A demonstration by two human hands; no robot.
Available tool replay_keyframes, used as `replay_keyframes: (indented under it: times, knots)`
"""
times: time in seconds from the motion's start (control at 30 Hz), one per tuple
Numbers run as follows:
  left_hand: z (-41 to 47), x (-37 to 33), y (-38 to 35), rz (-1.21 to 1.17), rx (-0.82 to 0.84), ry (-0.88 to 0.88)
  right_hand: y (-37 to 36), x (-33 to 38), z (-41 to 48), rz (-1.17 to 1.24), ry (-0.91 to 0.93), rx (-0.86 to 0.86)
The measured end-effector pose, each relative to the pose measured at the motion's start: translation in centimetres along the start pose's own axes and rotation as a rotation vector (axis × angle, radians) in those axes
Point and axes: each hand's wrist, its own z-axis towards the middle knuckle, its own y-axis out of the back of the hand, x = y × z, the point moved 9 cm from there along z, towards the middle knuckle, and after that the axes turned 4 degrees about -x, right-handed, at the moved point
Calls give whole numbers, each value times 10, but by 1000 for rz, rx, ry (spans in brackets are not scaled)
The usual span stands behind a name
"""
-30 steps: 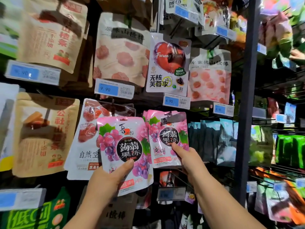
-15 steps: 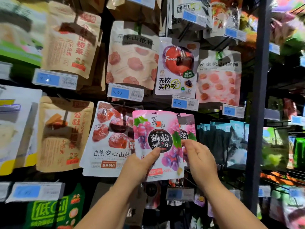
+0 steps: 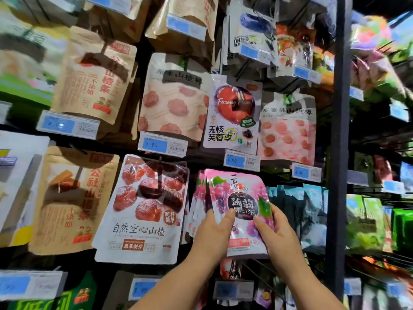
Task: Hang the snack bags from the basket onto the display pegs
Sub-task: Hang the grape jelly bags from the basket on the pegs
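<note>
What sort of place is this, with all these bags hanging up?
Probably a shop's snack aisle: bags like the hawthorn bag hang in rows, and a 9.90 price tag and a 4.90 price tag sit between the rows.

The pink snack bag (image 3: 240, 198) was a flat, glossy pouch printed with purple grapes, green leaves and a dark round label bearing white characters. A red strip ran near its bottom edge. It stood nearly upright in the lower row of the display, with its front facing out. The left grip (image 3: 214, 233) held its lower left edge, thumb pressed on the front, and the right grip (image 3: 277, 231) held the lower right edge the same way. Just behind it, fanning out to the left, hung more pink bags (image 3: 197, 198) of the same kind. Its peg was hidden.
</note>
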Motion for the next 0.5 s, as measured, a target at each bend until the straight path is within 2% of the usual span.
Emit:
replay_keyframes:
  times: [0.2,0.5]
  knots:
    - [8,-2,1,90,-66,-27,0,3,11,-55,19,-1]
    - [17,-9,1,156,-74,-16,-3,3,23,-79,11,-17]
